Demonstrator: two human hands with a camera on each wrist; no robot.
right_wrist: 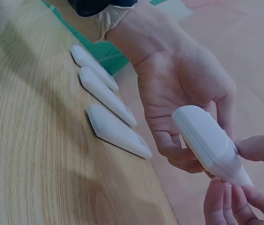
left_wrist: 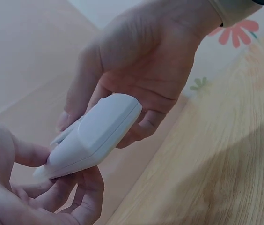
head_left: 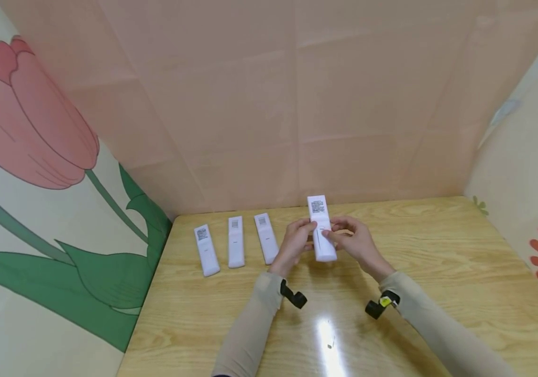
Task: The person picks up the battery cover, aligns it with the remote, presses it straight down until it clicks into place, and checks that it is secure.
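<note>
Both hands hold one white remote control (head_left: 325,253) above the table, its back with a printed code label turned up. The left hand (head_left: 296,239) grips its left side, thumb on top and fingers beneath. On the other side the right hand (head_left: 357,242) pinches it, thumb pressed on the back near the middle. In the left wrist view a thin edge of the cover (left_wrist: 65,134) stands slightly raised by the right thumb. The right wrist view shows the remote's rounded end (right_wrist: 195,119) between the hands.
Three similar white remotes lie in a row to the left on the wooden table (head_left: 193,324): the left one (head_left: 208,254), the middle one (head_left: 236,252) and the right one (head_left: 267,242). A pinkish cloth wall (head_left: 250,131) rises behind the table.
</note>
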